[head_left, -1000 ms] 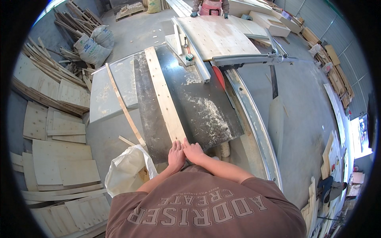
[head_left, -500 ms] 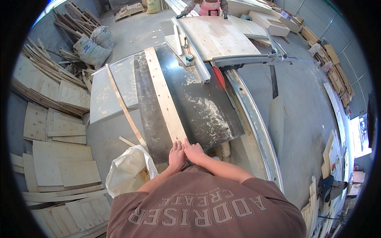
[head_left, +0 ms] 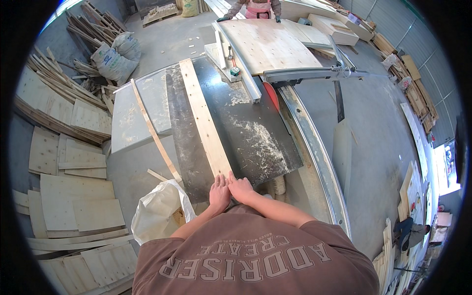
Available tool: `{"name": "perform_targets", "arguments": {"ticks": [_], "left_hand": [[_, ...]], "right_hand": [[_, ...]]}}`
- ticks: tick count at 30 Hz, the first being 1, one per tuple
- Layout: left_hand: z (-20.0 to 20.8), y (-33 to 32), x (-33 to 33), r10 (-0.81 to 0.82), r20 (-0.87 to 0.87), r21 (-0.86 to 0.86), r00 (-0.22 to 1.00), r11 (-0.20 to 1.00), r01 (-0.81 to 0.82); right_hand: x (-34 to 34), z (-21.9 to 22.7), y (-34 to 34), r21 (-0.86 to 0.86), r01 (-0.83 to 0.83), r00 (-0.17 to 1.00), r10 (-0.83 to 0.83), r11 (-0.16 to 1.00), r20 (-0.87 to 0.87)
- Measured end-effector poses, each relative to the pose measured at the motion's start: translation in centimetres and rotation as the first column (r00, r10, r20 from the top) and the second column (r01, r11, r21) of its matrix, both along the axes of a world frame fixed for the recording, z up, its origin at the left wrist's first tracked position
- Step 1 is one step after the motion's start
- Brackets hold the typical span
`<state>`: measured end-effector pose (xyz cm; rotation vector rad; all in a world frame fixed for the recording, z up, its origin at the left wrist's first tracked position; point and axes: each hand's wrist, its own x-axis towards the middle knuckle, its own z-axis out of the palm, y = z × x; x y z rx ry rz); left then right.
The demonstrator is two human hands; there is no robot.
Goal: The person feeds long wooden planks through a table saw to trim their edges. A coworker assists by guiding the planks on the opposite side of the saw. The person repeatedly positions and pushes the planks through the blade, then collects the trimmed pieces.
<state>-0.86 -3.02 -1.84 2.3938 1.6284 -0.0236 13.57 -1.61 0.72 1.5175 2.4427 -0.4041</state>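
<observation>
A long pale wooden plank (head_left: pixel 201 113) with dark knots lies lengthwise on the dark saw table (head_left: pixel 255 142), which is dusted with wood shavings. At its near end, close to my body, my left hand (head_left: pixel 220 193) grips the plank, fingers on its top face. Right beside it, nearly touching, my right hand (head_left: pixel 240 189) holds the same end by its right corner. The undersides of both hands are hidden. Farther off, a red saw guard (head_left: pixel 271 97) stands right of the plank, near a metal fence (head_left: pixel 241 64).
A thin wood strip (head_left: pixel 152 128) lies left of the plank. Below it stands a white sack (head_left: pixel 160 211). A tape measure (head_left: pixel 235 71) sits by the fence. Across the table, a gloved co-worker (head_left: pixel 258 9) stands at a large plywood sheet (head_left: pixel 270 46). A sliding rail (head_left: pixel 314 147) runs along the right.
My hands and the plank stay in place. The co-worker's gloved hands have shifted very slightly at the far edge of the plywood sheet.
</observation>
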Motion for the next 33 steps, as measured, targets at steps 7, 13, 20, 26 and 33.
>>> {"name": "perform_targets", "arguments": {"ticks": [7,13,20,26,33], "left_hand": [[0.3,0.0,0.1,-0.012,-0.017,-0.003,1.0,1.0,0.012],[0.3,0.0,0.1,-0.017,-0.018,0.006,1.0,1.0,0.017],[-0.1,0.0,0.1,-0.02,0.018,0.051,1.0,0.998,0.019],[-0.1,-0.1,0.1,-0.01,0.031,0.037,0.999,0.999,0.009],[0.0,-0.1,0.3,-0.01,0.037,0.031,0.999,0.999,0.009]], "right_hand": [[0.1,0.0,0.0,0.01,0.005,1.0,-0.005,1.0,-0.014],[0.2,-0.1,0.0,0.002,0.006,1.0,-0.006,1.0,-0.021],[0.3,-0.4,0.1,0.0,0.001,0.999,-0.001,1.0,-0.045],[0.5,-0.4,-0.1,0.038,-0.002,0.998,0.004,0.999,-0.055],[0.5,-0.4,0.0,0.037,-0.007,0.999,0.009,0.999,-0.051]]}}
